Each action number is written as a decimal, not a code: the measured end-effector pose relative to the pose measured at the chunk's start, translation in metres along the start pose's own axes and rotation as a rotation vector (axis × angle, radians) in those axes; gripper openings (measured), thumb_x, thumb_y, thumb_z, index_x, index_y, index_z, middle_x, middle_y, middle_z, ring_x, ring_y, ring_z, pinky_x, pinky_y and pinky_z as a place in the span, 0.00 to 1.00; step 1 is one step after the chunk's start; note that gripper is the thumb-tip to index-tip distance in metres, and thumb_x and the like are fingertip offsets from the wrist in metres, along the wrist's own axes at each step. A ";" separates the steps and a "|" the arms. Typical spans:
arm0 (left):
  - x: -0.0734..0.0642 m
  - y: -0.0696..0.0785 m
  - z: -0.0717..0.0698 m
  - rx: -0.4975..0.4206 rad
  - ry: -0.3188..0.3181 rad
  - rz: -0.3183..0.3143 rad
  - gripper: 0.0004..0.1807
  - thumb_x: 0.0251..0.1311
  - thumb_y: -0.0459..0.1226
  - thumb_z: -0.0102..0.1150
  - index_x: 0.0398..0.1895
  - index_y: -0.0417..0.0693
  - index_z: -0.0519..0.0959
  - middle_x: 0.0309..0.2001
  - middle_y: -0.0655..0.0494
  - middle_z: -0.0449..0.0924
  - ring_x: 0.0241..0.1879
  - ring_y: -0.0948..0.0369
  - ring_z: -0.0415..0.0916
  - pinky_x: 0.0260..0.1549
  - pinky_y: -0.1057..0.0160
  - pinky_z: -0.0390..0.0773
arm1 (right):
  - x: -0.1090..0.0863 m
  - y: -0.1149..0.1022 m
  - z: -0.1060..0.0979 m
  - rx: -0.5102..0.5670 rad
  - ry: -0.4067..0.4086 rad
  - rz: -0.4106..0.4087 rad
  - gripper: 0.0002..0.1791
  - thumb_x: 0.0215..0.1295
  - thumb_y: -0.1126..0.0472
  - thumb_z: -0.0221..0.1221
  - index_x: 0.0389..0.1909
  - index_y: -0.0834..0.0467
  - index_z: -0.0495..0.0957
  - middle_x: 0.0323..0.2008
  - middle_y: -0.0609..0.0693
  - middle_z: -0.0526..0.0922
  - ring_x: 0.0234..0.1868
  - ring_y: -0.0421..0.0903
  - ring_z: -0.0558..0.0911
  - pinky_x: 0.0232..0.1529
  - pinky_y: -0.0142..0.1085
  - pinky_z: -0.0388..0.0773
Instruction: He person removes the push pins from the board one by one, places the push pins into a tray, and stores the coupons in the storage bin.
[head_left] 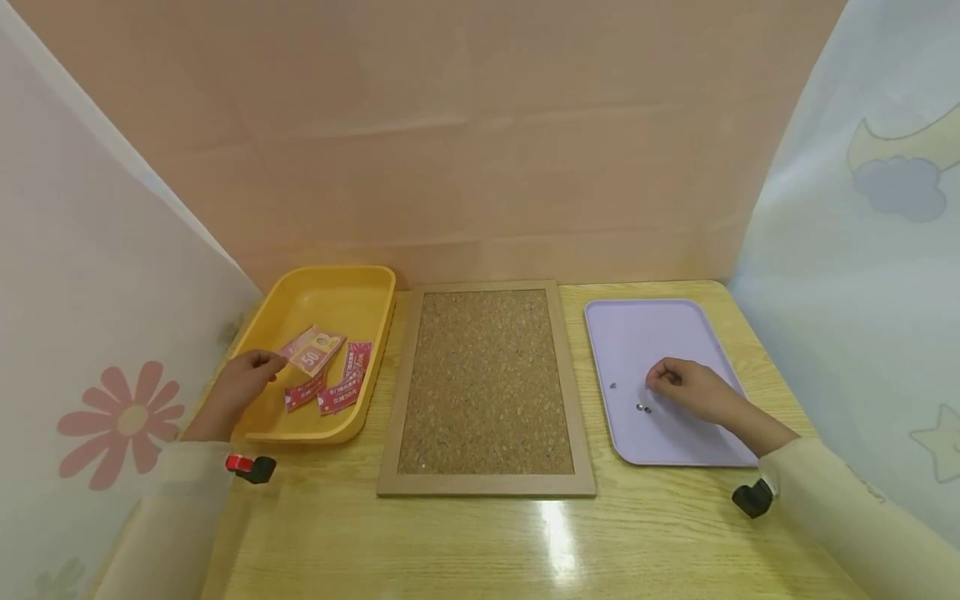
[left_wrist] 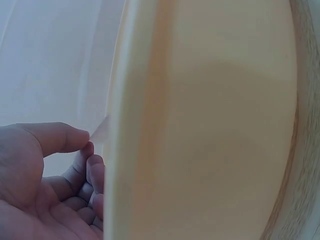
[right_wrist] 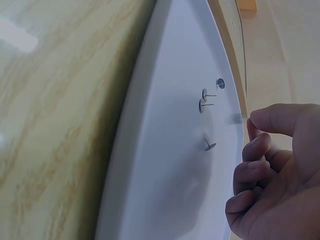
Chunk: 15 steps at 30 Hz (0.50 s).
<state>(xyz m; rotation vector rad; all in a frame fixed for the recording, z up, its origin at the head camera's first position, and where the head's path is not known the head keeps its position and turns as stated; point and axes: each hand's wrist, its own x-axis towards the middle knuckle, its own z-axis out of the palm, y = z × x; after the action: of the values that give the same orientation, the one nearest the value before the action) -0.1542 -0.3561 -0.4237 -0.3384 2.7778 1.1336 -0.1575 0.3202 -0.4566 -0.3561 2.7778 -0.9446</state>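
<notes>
My left hand pinches the corner of a pink and yellow paper coupon marked 50, above the yellow basin. More red coupons lie inside the basin. In the left wrist view a small corner of the coupon shows at thumb and fingertip; the basin wall hides the rest. Over the purple tray my right hand pinches a small thumbtack, blurred in the right wrist view. Several metal thumbtacks lie on the tray below the fingers.
Between basin and tray, a wood-framed cork board lies flat on the wooden table. An orange-brown cloth closes off the back, and pale printed curtains flank both sides.
</notes>
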 end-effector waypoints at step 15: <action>-0.005 0.002 -0.004 0.131 0.073 0.030 0.30 0.72 0.52 0.46 0.52 0.29 0.71 0.49 0.33 0.72 0.40 0.46 0.68 0.36 0.54 0.70 | 0.002 -0.005 0.000 -0.011 0.039 -0.025 0.11 0.72 0.54 0.55 0.38 0.58 0.77 0.28 0.47 0.73 0.32 0.44 0.70 0.32 0.33 0.66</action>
<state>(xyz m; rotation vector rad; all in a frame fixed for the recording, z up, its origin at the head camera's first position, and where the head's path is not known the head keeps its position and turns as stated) -0.1500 -0.3563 -0.4185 -0.3315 2.9113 0.9580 -0.1589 0.3157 -0.4541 -0.3786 2.8214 -0.9525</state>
